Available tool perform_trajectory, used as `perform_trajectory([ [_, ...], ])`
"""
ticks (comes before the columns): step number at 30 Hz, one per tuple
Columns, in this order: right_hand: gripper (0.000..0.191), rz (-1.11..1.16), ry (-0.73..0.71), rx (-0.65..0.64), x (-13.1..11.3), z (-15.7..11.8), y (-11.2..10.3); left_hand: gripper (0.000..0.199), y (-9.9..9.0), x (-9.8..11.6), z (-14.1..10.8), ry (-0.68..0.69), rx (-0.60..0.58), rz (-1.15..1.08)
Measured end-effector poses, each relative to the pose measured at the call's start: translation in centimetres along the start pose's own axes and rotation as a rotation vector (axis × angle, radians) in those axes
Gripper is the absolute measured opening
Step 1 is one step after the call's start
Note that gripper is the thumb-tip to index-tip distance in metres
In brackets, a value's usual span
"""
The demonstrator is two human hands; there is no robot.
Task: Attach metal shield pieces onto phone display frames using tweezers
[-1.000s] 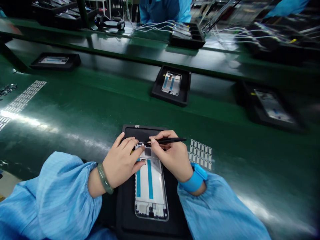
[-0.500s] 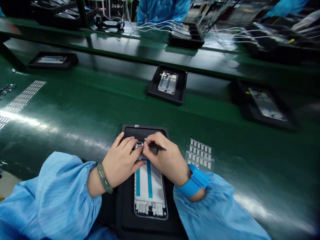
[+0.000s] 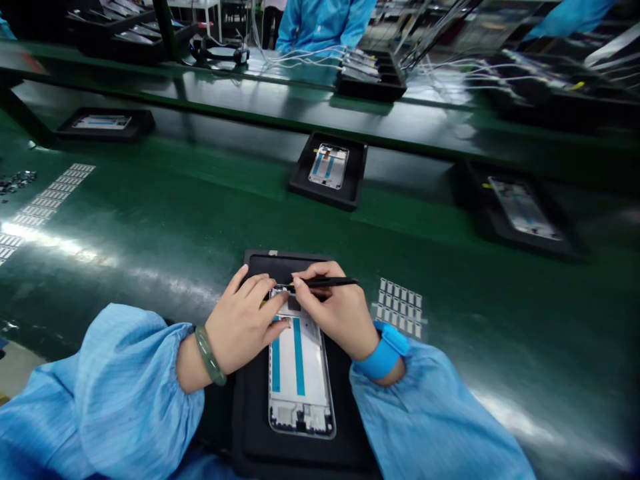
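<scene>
A phone frame (image 3: 313, 363) with two blue strips lies in a black tray (image 3: 253, 427) in front of me. My left hand (image 3: 245, 323) rests over the frame's upper left part, fingers spread, thumb and index finger touching it. Between the thumb and fingers of my right hand (image 3: 337, 310) is a slim black tool, which looks like tweezers (image 3: 333, 282), held nearly level. Its thin tip points left to the frame's top edge, close to my left fingertips. Whatever small part lies at the tip is too small to make out.
A sheet of small pale stickers (image 3: 400, 307) lies right of the tray; a strip of similar ones (image 3: 50, 200) is at left. Farther back sit three black trays with phone frames (image 3: 329, 167). Beyond a raised green shelf (image 3: 280, 107), a person in blue (image 3: 320, 27) is partly seen.
My right hand has shifted slightly, and the black tweezers have swung from slanting down to the right to nearly level. My left hand stays on the phone frame.
</scene>
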State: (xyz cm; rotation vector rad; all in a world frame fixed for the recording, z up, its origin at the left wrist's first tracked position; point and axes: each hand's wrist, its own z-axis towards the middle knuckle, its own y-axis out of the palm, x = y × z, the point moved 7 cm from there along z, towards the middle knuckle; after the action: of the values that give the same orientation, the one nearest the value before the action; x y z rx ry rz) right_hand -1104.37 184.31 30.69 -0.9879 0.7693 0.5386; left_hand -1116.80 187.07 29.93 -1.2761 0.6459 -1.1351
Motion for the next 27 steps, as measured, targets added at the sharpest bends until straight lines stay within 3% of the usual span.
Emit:
perform_trajectory([
  [4,0.007,-0.073,-0.028,0.053,-0.5,0.1,-0.5,0.039,0.0,0.0,-0.1,0.003,-0.013,0.014],
  [8,0.006,-0.021,0.01,0.018,-0.1,0.3,-0.5,0.039,0.0,0.0,-0.1,0.003,-0.021,0.021],
  [13,0.005,-0.13,-0.162,-0.007,-1.3,0.0,0.2,0.035,0.0,0.4,0.0,0.01,-0.022,0.043],
  [15,0.004,-0.008,-0.087,0.022,-0.9,0.0,-0.2,0.033,0.0,0.5,0.0,0.017,-0.032,0.066],
  [19,0.014,0.296,0.14,0.362,0.7,-0.4,-4.9,0.029,0.0,-0.3,-0.2,0.045,-0.107,0.099],
  [22,0.021,0.285,0.146,0.593,1.2,-1.4,-9.2,0.028,-0.4,-1.2,-0.1,0.039,-0.192,0.114],
  [25,0.025,0.18,0.211,0.656,2.7,-2.7,-11.6,0.031,-1.2,-0.6,0.5,0.024,-0.191,0.138],
  [27,0.026,0.122,0.286,0.656,4.2,-3.6,-12.2,0.05,-1.3,1.5,1.2,0.055,-0.145,0.124],
])
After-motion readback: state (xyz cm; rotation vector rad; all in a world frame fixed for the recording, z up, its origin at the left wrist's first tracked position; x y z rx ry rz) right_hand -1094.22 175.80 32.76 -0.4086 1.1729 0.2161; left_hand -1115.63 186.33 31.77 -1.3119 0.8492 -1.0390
